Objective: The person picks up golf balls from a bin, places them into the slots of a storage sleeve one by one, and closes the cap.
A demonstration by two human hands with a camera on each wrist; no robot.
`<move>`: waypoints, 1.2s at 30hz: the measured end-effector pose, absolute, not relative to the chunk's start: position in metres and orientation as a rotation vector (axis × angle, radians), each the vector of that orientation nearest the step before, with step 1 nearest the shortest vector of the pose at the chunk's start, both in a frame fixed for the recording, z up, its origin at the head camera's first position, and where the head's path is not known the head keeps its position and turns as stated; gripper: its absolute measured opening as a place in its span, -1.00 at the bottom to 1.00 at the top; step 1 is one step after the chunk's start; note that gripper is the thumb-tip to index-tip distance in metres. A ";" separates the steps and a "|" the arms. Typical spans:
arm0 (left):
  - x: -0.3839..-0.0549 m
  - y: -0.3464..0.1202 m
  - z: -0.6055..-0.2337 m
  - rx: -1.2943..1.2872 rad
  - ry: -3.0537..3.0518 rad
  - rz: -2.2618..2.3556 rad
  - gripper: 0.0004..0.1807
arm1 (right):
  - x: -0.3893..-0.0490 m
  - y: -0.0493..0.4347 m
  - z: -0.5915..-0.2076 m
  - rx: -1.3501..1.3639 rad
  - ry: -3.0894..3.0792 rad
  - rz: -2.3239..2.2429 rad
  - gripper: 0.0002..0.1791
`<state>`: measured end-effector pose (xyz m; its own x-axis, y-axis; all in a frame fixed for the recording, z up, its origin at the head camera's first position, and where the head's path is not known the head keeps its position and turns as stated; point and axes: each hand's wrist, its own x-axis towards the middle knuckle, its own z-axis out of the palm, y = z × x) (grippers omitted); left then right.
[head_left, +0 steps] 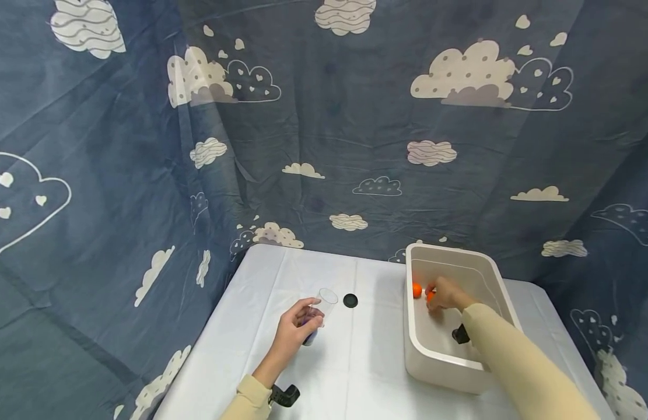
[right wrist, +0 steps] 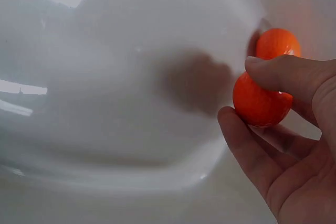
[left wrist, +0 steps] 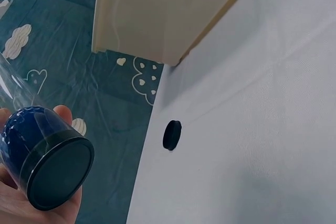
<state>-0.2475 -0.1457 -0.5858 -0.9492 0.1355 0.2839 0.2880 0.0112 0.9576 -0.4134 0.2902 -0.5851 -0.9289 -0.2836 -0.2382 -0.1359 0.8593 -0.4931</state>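
My left hand point(head_left: 294, 324) grips a clear tube point(head_left: 327, 298) tilted above the white table. In the left wrist view, a dark blue ball point(left wrist: 26, 129) sits at the bottom of the tube, against its black base point(left wrist: 60, 174). Inside the white bin, my right hand point(head_left: 447, 293) pinches an orange ball point(right wrist: 260, 102) between thumb and fingers. A second orange ball point(right wrist: 279, 42) lies right beside it by the bin's left wall. A round black lid point(head_left: 350, 300) rests on the table between the tube and the bin.
The deep white bin point(head_left: 410, 329) stands at the right of the white-covered table point(head_left: 355, 373), its walls rising around my right hand. Dark blue cloth with cloud prints point(head_left: 344, 134) hangs behind the table and along both sides.
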 end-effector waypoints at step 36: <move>-0.237 -0.125 -0.570 -0.403 -2.174 -2.079 -0.56 | -0.341 0.258 -0.458 -0.680 2.944 -0.703 -0.56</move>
